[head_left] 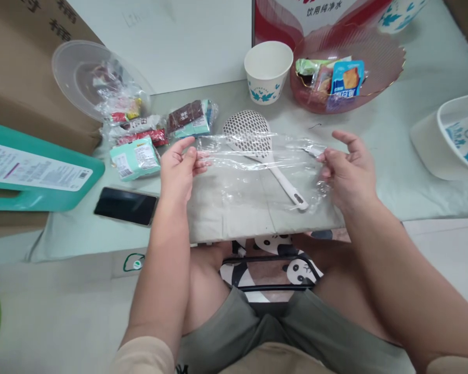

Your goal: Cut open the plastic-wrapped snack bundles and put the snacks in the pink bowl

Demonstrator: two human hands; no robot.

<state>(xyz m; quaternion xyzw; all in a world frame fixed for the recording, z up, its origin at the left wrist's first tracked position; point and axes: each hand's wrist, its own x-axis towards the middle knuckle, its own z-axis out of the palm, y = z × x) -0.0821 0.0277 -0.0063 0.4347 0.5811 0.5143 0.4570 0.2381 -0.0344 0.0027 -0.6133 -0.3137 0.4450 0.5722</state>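
A clear plastic bag [234, 179] is stretched between my two hands above the table. My left hand [181, 166] pinches one end of it, and my right hand [347, 169] grips the other end with the index finger extended. Through the film shows a white slotted skimmer [249, 130], its round perforated head toward the back and its handle slanting to the front right. It appears to lie on the table beneath the bag; whether any film wraps it I cannot tell. Wrapped snacks [136, 156] lie just left of my left hand.
A black phone [125, 206] and a teal container [35, 171] are at the left. Behind stand a paper cup [268, 72], a pink bowl [386, 67] with snack packets, and a clear plastic bowl [72, 78] tipped on its side. A white tub [432, 135] is at right.
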